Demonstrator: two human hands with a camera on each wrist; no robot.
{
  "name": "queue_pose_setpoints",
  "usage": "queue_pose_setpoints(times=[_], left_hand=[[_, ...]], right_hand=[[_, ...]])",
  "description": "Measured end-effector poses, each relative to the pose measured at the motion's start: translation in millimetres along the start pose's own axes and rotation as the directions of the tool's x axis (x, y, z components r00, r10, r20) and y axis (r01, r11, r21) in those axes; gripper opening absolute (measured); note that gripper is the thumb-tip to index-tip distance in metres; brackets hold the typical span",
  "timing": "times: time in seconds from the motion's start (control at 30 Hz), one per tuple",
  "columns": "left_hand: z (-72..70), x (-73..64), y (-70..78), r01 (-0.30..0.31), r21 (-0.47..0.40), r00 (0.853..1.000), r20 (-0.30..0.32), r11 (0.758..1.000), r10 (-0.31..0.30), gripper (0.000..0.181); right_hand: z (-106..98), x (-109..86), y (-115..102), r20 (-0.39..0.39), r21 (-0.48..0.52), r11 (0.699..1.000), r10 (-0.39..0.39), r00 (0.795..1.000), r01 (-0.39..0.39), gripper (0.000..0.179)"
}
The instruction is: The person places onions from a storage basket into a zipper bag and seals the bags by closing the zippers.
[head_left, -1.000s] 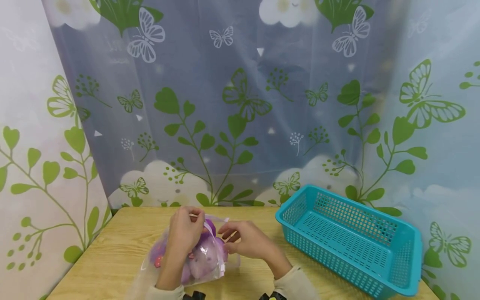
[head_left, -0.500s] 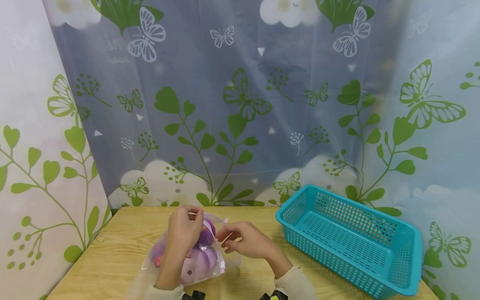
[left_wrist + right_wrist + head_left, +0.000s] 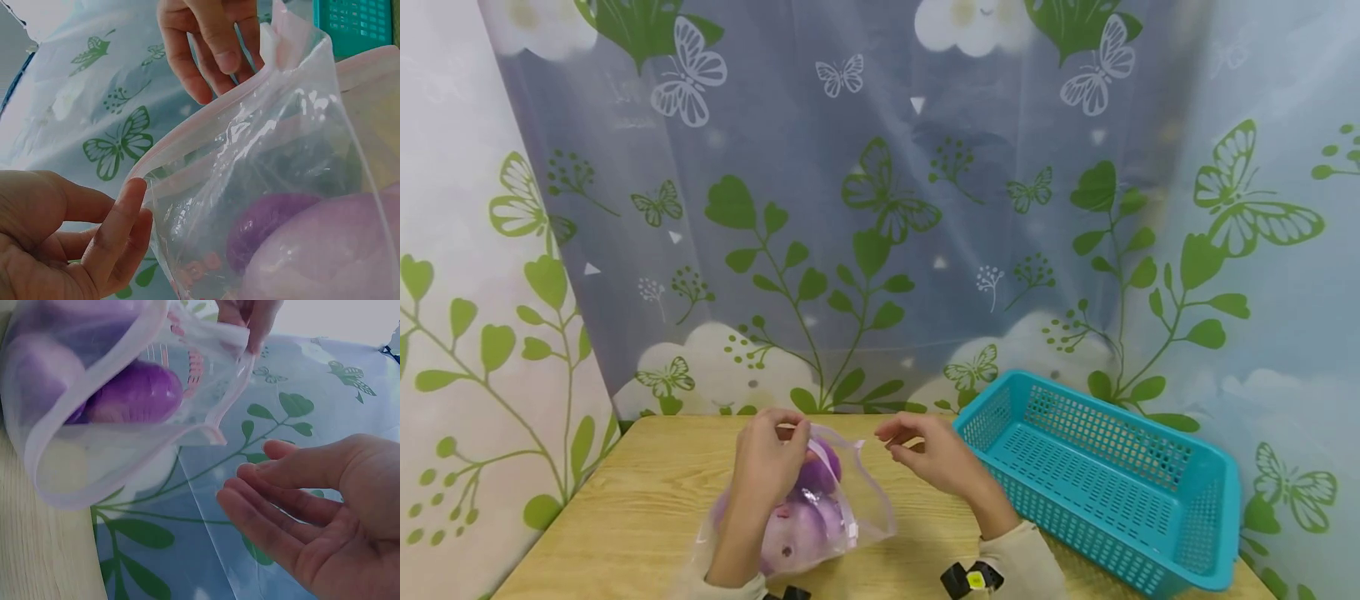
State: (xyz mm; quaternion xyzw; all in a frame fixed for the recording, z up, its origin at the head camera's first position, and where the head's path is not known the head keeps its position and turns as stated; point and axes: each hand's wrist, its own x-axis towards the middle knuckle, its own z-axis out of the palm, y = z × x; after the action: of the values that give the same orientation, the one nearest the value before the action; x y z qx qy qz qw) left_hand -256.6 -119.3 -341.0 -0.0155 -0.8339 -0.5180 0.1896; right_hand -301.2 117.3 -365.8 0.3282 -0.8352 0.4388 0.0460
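A clear zip bag (image 3: 294, 134) with a pale pink edge rests on the table, its mouth gaping. Inside are several smooth, rounded purple things (image 3: 140, 397), some paler; their kind is not clear through the plastic. At the bag's upper corner, my left hand (image 3: 769, 462) pinches the edge between thumb and fingers. My right hand (image 3: 942, 454) hovers to the right of the mouth, apart from the bag, fingers loosely bent and holding nothing. Red lettering shows on the plastic in the right wrist view.
A turquoise perforated basket (image 3: 1213, 475) stands on the right side of the wooden table (image 3: 625, 492), close to my right forearm. Behind the table hangs a curtain (image 3: 820, 275) with leaves and butterflies.
My right hand has let go of the bag's edge and moved right and up, away from it. The mouth is spread wider. My left hand has kept its pinch.
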Motion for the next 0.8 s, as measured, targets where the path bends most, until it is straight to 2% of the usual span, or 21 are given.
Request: queue_pose_setpoints(times=[0.27, 0.43, 0.6, 0.8], left_hand=[[2.5, -4.7, 6.8, 0.009, -0.082, 0.999, 0.052, 0.997, -0.004, 0.021], [6.7, -7.2, 11.2, 0.011, -0.115, 0.997, 0.075, 0.993, -0.002, 0.020], [11.7, -6.9, 12.3, 0.003, -0.112, 0.995, 0.096, 0.994, 0.007, 0.020], [9.3, -5.9, 13.4, 0.019, -0.113, 0.996, 0.084, 0.993, -0.010, 0.020]], right_hand=[[1.0, 0.6, 4.3, 0.048, -0.086, 0.992, -0.092, 0.995, 0.096, 0.034], [5.2, 2.8, 7.1, 0.053, -0.089, 0.987, -0.132, 0.990, 0.137, 0.026], [6.9, 4.3, 9.7, 0.043, -0.118, 0.979, -0.159, 0.986, 0.164, 0.016], [5.8, 4.4, 10.9, -0.024, -0.092, 0.977, -0.197, 0.980, 0.194, 0.013]])
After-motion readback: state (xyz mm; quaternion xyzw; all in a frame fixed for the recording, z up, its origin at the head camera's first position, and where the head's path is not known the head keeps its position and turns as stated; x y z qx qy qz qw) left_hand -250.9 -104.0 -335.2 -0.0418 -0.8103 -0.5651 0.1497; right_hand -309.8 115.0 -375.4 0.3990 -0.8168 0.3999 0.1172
